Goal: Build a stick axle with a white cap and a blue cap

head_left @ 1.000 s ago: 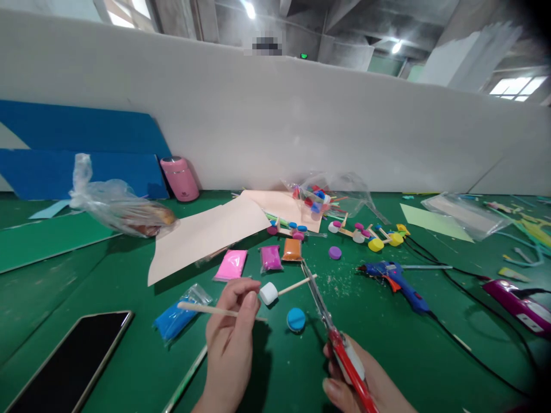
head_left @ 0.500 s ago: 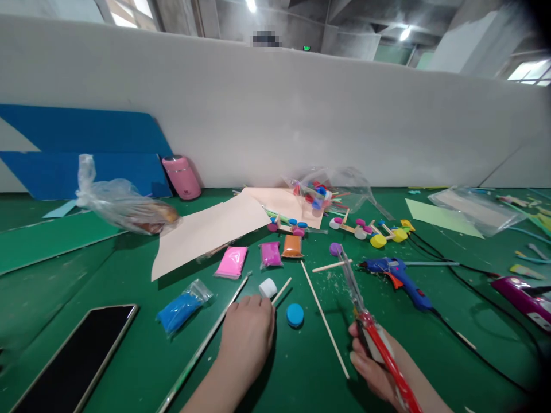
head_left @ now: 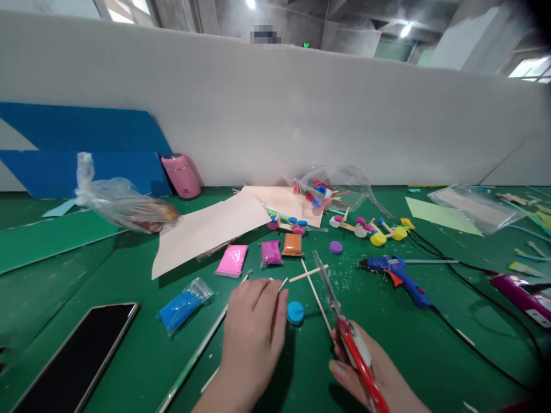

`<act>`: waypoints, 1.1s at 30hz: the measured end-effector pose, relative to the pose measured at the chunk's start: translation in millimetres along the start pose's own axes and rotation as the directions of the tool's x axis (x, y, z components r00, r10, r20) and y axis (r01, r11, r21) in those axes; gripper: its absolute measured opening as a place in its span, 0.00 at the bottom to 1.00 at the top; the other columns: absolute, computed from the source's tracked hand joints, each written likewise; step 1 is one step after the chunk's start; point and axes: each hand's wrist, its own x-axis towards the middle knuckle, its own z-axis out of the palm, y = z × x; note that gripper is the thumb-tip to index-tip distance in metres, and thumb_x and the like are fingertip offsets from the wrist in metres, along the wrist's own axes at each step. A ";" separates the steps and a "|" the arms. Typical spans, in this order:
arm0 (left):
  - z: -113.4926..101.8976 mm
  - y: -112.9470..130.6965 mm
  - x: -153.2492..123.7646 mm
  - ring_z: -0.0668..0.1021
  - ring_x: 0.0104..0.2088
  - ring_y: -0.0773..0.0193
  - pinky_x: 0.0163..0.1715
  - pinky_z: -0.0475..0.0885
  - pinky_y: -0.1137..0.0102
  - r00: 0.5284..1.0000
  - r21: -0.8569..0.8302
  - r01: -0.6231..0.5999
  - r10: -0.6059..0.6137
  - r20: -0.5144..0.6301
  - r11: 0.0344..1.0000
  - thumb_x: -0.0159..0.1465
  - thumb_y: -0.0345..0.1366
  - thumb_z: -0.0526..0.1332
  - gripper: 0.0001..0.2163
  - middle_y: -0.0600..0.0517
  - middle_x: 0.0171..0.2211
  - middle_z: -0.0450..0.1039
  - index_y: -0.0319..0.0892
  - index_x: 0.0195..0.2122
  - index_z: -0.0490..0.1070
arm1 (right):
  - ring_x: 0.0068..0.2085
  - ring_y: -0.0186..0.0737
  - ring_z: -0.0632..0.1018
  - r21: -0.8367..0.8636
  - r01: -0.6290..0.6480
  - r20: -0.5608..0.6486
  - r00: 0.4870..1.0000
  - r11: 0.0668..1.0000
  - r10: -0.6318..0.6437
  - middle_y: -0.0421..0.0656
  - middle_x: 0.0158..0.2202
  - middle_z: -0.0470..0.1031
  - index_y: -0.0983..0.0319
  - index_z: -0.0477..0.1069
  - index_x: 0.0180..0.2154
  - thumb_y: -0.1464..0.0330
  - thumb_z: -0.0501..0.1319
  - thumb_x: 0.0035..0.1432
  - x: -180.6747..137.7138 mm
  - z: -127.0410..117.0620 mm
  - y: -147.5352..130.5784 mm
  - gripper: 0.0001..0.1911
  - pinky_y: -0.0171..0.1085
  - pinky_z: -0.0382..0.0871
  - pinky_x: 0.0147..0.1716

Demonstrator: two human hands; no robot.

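Observation:
My left hand (head_left: 253, 324) is palm down on the table with its fingers curled together. Whatever lies beneath them is mostly hidden; the tip of a thin wooden stick (head_left: 283, 283) pokes out past the fingertips. Close by its thumb sits a blue bottle cap (head_left: 295, 313). My right hand (head_left: 365, 367) is closed around red-handled scissors (head_left: 348, 338), their blades pointing forward and left. A short wooden stick (head_left: 306, 273) is at the blades, crossing above a longer wooden stick (head_left: 316, 298) on the table.
A blue glue gun (head_left: 398, 278) with its cord lies at right. Orange, purple and pink clay packets (head_left: 232, 260), a purple cap (head_left: 336, 247) and small wheeled models (head_left: 353, 226) sit farther back. At left are a blue packet (head_left: 183, 307) and a phone (head_left: 81, 358).
The scissors and the short stick have moved left, toward my left hand. My left hand has shifted slightly right and forward, now covering the white cap and most of the stick beside it.

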 end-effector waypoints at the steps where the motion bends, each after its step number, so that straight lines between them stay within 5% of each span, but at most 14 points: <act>1: 2.1 5.2 2.8 0.72 0.35 0.58 0.35 0.66 0.64 0.999 -0.011 -0.006 0.005 -0.040 1.000 0.59 0.31 0.55 0.07 0.45 0.34 0.70 0.39 0.38 0.69 | 0.22 0.29 0.61 0.011 0.012 0.009 1.000 1.000 -0.012 0.35 0.22 0.58 0.61 0.63 0.31 0.49 0.61 0.42 0.7 4.2 1.5 0.24 0.29 0.59 0.21; 6: 15.7 16.3 10.9 0.70 0.41 0.53 0.40 0.65 0.59 0.995 -0.053 0.078 -0.081 -0.055 0.996 0.55 0.32 0.59 0.14 0.43 0.40 0.68 0.39 0.44 0.66 | 0.19 0.25 0.55 0.117 -0.028 0.074 0.997 0.993 0.019 0.32 0.21 0.53 0.60 0.60 0.27 0.48 0.62 0.40 5.2 17.2 7.4 0.24 0.27 0.53 0.17; 13: 23.9 -0.2 5.9 0.71 0.36 0.59 0.36 0.68 0.63 0.959 -0.283 0.271 -0.285 -0.008 0.920 0.55 0.33 0.60 0.16 0.47 0.38 0.67 0.41 0.45 0.63 | 0.18 0.23 0.51 0.180 0.008 0.125 0.992 0.984 -0.031 0.31 0.20 0.50 0.60 0.57 0.28 0.46 0.60 0.41 6.7 22.1 -7.6 0.26 0.27 0.49 0.15; 19: 22.4 -0.2 1.8 0.71 0.38 0.59 0.38 0.64 0.63 0.983 -0.188 0.077 -0.106 -0.152 0.979 0.55 0.30 0.60 0.12 0.48 0.37 0.68 0.42 0.41 0.66 | 0.19 0.26 0.59 0.043 -0.066 0.070 0.996 0.997 0.063 0.33 0.21 0.55 0.61 0.63 0.34 0.50 0.63 0.40 3.6 21.1 -4.6 0.25 0.28 0.58 0.18; 25: 22.5 0.0 -0.9 0.70 0.28 0.64 0.27 0.65 0.70 0.998 -0.284 0.052 -0.063 -0.031 0.957 0.59 0.26 0.54 0.07 0.50 0.27 0.68 0.40 0.39 0.66 | 0.21 0.27 0.62 -0.033 -0.060 0.035 0.997 0.998 0.062 0.34 0.22 0.58 0.60 0.63 0.39 0.54 0.66 0.39 -0.2 22.1 -2.2 0.27 0.27 0.58 0.19; 29: 19.1 -0.8 -1.0 0.67 0.24 0.64 0.24 0.63 0.71 0.999 -0.258 0.054 -0.053 0.010 0.965 0.60 0.26 0.52 0.05 0.51 0.24 0.65 0.39 0.34 0.66 | 0.16 0.24 0.57 0.080 -0.086 0.124 0.989 0.993 0.076 0.30 0.16 0.53 0.60 0.62 0.34 0.49 0.64 0.37 2.8 26.6 -7.7 0.27 0.27 0.51 0.15; 33: 16.5 -1.2 -1.5 0.66 0.24 0.64 0.24 0.62 0.71 1.000 -0.220 0.019 -0.017 0.010 0.975 0.60 0.26 0.51 0.05 0.52 0.23 0.64 0.40 0.33 0.65 | 0.13 0.24 0.54 0.341 -0.262 0.227 0.955 0.903 0.192 0.28 0.10 0.48 0.59 0.57 0.23 0.42 0.61 0.30 10.3 32.3 -8.9 0.30 0.27 0.49 0.13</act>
